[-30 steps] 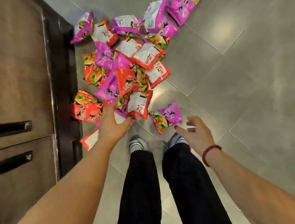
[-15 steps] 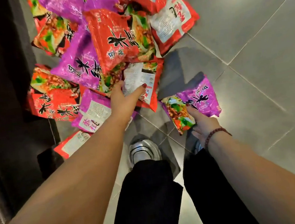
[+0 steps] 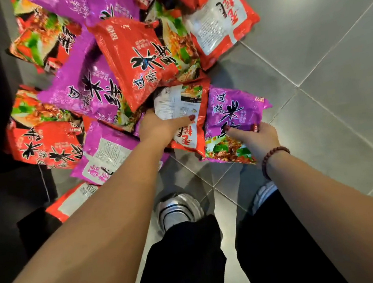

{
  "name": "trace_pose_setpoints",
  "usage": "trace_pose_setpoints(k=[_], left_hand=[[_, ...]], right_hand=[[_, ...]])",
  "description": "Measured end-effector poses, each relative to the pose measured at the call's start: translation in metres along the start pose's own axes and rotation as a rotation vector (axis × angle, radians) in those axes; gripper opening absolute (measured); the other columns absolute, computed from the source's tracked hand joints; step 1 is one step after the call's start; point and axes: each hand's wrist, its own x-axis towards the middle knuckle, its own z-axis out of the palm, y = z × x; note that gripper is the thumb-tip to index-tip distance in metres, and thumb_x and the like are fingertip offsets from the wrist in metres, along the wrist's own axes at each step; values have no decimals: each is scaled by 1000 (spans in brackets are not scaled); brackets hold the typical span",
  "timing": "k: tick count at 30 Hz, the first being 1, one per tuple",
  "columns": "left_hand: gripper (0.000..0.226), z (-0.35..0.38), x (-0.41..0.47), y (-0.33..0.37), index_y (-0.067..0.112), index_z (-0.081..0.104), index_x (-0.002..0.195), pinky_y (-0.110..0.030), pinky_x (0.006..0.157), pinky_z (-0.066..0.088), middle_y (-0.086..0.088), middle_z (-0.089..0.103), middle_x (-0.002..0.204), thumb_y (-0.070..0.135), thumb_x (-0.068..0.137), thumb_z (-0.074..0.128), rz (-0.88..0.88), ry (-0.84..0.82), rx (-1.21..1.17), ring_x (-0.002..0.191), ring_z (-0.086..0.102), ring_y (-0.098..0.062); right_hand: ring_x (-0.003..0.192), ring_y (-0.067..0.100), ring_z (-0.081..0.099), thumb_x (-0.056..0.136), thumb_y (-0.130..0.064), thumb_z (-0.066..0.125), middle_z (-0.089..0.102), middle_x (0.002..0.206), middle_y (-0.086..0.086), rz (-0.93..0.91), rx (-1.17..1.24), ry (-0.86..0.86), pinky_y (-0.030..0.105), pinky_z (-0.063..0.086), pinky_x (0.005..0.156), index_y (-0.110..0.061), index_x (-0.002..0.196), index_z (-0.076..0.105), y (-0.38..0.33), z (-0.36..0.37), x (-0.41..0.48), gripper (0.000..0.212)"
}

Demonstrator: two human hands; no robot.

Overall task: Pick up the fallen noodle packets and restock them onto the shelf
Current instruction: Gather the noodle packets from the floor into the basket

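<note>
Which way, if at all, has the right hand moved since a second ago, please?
Yes: the right hand went forward, away from the right shoe toward the grout crossing, onto the purple packet it now pinches.

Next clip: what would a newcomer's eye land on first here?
A heap of red and purple noodle packets sprawls over the grey tile floor, upper left. At its near edge the left hand grips a red packet, white back up, and the right hand pinches a purple packet beside it.

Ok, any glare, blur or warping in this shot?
Head view: wide-angle warping bends the floor tile lines; soft glare on the purple packet in the right hand; the left hand grips a red packet, partly shadowed; far left is dark; print looks sharp.
</note>
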Motion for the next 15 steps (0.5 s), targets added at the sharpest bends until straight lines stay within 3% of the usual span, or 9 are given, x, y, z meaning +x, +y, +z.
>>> trace_pose_setpoints(k=[2,6,9,15], left_hand=[[62,-4,-7,-1,16,74,102,-38,83,59,1,75,95,31,45,91,-23,-73,-111,85,72,-15],[57,-17,-46,-3,14,70,112,-41,85,58,-3,75,103,15,58,89,-24,-201,-235,91,73,-19],[48,-32,-92,-1,18,71,106,-44,87,57,-5,75,103,10,62,87,-40,-233,-287,93,72,-23],[42,-77,-211,28,23,64,108,-16,63,53,3,73,99,6,74,81,75,-209,-335,74,69,-1]], right_hand=[[82,11,63,74,-20,81,67,88,-5,10,-1,-44,26,48,70,-23,86,60,-7,-8,-4,25],[92,17,63,74,-24,81,68,97,-2,10,-54,-83,36,49,85,-16,102,62,-17,-33,-37,34],[95,22,65,72,-21,82,70,102,3,21,-49,-115,38,52,83,-18,99,63,-27,-54,-80,33],[93,22,67,70,-17,84,71,94,2,-80,-151,-144,40,53,88,-20,87,64,-86,-93,-182,27]])
